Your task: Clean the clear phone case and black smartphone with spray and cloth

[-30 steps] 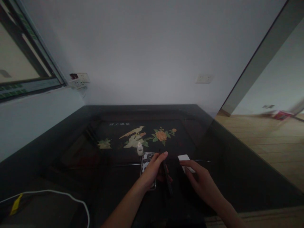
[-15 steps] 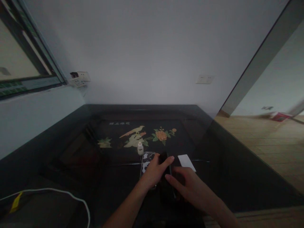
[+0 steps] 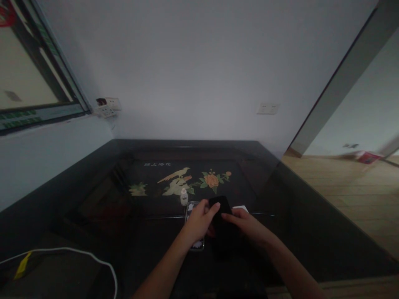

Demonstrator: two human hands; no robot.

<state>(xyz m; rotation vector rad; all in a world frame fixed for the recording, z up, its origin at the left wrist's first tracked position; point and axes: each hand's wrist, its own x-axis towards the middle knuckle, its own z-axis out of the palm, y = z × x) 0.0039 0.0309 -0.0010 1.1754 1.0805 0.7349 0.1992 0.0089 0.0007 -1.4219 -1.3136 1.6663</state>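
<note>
A black phone (image 3: 222,206) is held over the dark table, its face turned up toward me and its lower part lost in the dark. My left hand (image 3: 199,218) grips its left edge, thumb lying on the front. On the other side my right hand (image 3: 247,224) closes around the right edge with its thumb on the face. Partly under my left hand lies a clear phone case (image 3: 197,245) with a white pattern. Just beyond the case stands a small clear bottle (image 3: 184,197) with a white cap. A white card or paper (image 3: 241,208) shows behind my right hand, mostly covered.
The glossy black table (image 3: 149,249) has an inlaid bird and flower picture (image 3: 212,180). A white cable (image 3: 77,249) with a yellow tag (image 3: 22,265) runs at the lower left. A wall (image 3: 187,83) with sockets (image 3: 268,109) rises behind the table.
The phone has turned from edge-on to face up. My right hand has moved up onto its right edge and now covers more of the white card.
</note>
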